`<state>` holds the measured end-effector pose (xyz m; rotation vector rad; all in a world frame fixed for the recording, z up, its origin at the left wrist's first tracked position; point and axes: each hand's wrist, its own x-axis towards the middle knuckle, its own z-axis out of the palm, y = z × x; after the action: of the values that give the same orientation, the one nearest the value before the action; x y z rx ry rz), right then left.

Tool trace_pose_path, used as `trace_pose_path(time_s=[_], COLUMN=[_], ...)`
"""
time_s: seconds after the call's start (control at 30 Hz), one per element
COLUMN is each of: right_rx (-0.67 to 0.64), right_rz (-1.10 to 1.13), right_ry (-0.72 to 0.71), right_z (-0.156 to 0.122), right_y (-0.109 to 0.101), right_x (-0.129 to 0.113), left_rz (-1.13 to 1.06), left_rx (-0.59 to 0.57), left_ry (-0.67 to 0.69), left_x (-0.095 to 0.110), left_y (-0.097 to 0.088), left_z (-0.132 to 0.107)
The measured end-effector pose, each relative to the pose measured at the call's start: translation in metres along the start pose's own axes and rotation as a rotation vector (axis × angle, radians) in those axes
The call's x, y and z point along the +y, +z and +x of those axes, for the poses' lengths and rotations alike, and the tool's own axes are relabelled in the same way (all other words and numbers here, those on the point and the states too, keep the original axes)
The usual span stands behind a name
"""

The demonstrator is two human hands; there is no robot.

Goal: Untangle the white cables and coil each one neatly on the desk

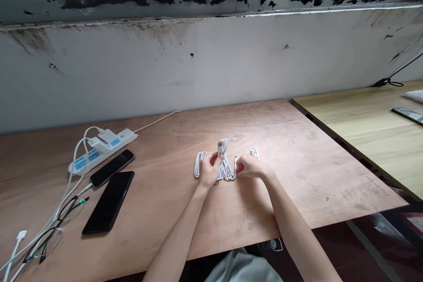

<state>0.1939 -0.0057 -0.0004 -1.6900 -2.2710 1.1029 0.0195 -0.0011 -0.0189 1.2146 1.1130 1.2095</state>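
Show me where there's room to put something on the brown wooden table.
Bare wood lies right of the right hand and coiled white cable, and between the left hand and the black glass smartphone. The left end is crowded: white power strip, white cords, black-framed glasses.

The person's bare left forearm (pixel 176 233) and right forearm (pixel 291 224) angle inward from below, meeting near the middle of the view. The left hand (pixel 210 169) stands upright with its thumb (pixel 220 157) pressed toward curled fingers, while the right hand (pixel 251 167) turns inward, palm down, just beside it.
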Motion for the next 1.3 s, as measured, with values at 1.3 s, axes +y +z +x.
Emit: trace_pose_path(time_s=[1.3], right_rx=[0.577], right_rz=[-0.028], right_ry=[-0.302], right_z=[0.012], right_y=[0.021], right_x=[-0.033], left_rz=[0.652], left_rx=[-0.057], left_ry=[0.151], left_x=[0.009], left_y=[0.003], left_z=[-0.009])
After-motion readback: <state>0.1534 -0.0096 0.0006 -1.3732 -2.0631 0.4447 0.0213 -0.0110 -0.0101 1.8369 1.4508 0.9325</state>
